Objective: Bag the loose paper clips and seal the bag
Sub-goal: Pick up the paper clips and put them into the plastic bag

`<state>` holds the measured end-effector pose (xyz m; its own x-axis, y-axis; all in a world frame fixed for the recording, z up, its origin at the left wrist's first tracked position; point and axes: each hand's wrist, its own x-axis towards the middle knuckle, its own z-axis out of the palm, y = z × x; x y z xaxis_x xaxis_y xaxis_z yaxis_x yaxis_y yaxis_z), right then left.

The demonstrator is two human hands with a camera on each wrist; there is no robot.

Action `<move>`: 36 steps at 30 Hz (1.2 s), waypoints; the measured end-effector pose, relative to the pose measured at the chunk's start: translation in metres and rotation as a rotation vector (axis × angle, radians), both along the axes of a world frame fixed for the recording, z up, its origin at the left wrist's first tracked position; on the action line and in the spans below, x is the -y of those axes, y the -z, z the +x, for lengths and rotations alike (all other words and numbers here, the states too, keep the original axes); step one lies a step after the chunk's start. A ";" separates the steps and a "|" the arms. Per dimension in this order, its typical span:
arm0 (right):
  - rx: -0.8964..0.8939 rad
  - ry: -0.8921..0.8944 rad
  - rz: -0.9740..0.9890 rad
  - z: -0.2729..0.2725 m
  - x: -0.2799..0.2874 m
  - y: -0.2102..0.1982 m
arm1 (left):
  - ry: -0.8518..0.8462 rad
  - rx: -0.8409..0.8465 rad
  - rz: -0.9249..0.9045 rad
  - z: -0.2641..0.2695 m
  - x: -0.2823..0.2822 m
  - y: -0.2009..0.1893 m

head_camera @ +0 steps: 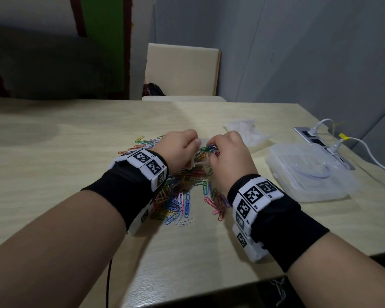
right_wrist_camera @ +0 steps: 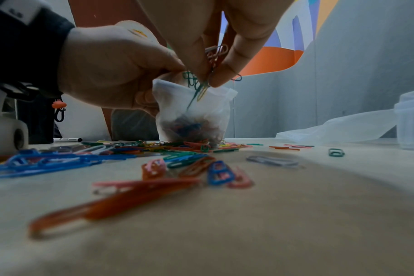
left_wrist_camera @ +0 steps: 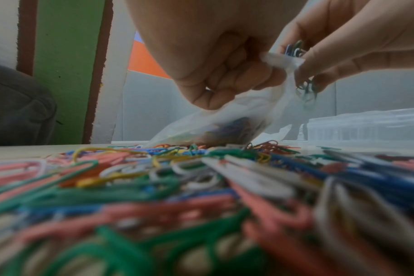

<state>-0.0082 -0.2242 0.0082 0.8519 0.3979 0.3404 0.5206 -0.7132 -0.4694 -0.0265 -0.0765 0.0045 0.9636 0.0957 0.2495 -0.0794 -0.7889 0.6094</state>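
Note:
A small clear plastic bag [right_wrist_camera: 196, 112] stands on the table among the clips, its mouth open upward and a heap of coloured clips in its bottom. My left hand [head_camera: 178, 147] grips the bag's rim [left_wrist_camera: 279, 59] on its left side. My right hand [head_camera: 227, 152] pinches a bunch of paper clips [right_wrist_camera: 201, 84] just over the open mouth, some hanging into it. Loose coloured paper clips [head_camera: 178, 196] lie spread on the wooden table [head_camera: 53, 174] under and between my wrists; in the left wrist view the loose clips [left_wrist_camera: 154, 186] fill the foreground.
A clear plastic lidded box [head_camera: 309, 172] sits to the right of my right hand. Crumpled spare clear bags [head_camera: 247, 130] lie behind the hands. A power strip with white cables [head_camera: 325, 141] is at the table's right edge. A chair back [head_camera: 182, 70] stands beyond the far edge.

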 end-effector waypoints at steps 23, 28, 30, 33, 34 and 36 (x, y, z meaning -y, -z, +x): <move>0.047 -0.100 -0.069 0.001 -0.001 0.003 | -0.360 0.132 0.165 0.007 -0.010 0.000; -0.244 -0.221 -0.464 0.002 -0.001 0.016 | -0.430 0.151 0.167 0.007 -0.012 -0.001; -0.283 -0.337 -0.566 0.001 -0.003 0.019 | -0.435 0.155 0.174 0.007 -0.011 -0.001; -0.316 -0.374 -0.664 -0.003 -0.006 0.018 | -0.424 0.143 0.166 0.007 -0.011 -0.001; -0.307 -0.355 -0.657 -0.003 -0.006 0.018 | -0.417 0.139 0.161 0.007 -0.011 -0.001; -0.267 -0.309 -0.619 -0.004 -0.006 0.015 | -0.401 0.133 0.150 0.007 -0.011 -0.001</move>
<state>-0.0117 -0.2177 -0.0073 0.6927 0.6846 -0.2270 0.6647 -0.7281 -0.1674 -0.0199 -0.0652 0.0058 0.8166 0.4083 0.4080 0.1810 -0.8523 0.4907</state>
